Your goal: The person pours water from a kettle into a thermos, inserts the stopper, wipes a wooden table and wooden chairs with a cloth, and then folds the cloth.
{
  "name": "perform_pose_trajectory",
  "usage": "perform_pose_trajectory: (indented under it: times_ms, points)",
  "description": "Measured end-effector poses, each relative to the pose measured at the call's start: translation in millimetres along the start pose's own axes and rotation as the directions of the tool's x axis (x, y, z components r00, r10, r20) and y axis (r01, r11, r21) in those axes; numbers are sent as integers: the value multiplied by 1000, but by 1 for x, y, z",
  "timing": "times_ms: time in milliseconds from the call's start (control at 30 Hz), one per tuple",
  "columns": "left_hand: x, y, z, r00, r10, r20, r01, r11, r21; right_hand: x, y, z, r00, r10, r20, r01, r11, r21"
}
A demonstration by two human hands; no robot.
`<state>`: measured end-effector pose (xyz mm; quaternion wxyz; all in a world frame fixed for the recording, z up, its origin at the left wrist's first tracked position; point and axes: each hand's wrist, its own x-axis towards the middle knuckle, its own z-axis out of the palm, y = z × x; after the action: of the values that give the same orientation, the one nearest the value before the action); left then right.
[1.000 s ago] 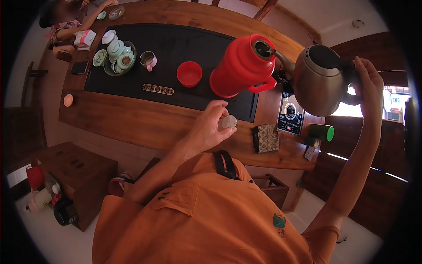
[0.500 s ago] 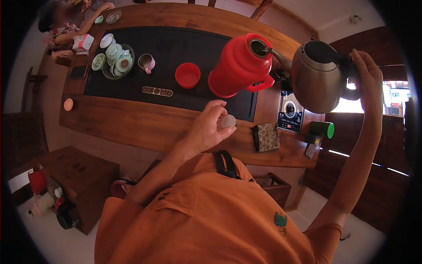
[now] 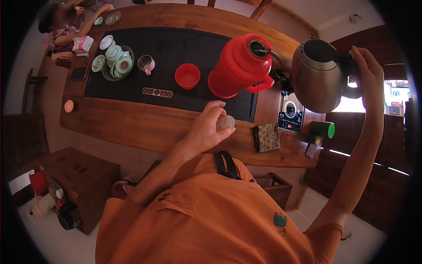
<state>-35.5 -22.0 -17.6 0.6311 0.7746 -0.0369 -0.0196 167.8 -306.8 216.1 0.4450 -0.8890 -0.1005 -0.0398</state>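
Note:
My right hand is closed on the black handle of a steel kettle, raised and tilted at the right. The kettle's spout reaches the open mouth of a red thermos, which stands on the black tray. In front of the thermos, my left hand holds a small round whitish stopper between thumb and fingers. Left of the thermos sits a red bowl.
Teacups in a glass bowl, a pink mug and a patterned strip lie leftward. Rightward are a hotplate, folded cloth and green cup. A person sits at the far left.
The view has shifted slightly, and the kettle and thermos appear a little further left than a second ago. Both hands keep their holds.

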Motion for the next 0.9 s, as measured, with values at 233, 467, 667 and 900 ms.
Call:
perform_pose_trajectory:
  times_ms: [233,467,667,900]
  points:
    - [-1,-1,-1,1000,18,-6,-17,999,35,2,-1,-2,1000,9,13,-8,999,-51]
    - [0,-2,-2,999,32,-1,-32,997,72,3,-3,-2,999,19,27,-17,997,-75]
    - [0,-5,-1,999,46,-3,-45,997,65,2,-8,-3,998,11,64,-5,997,-83]
    - [-2,0,-1,1000,4,3,-4,999,45,1,-11,-2,996,6,94,2,997,-83]
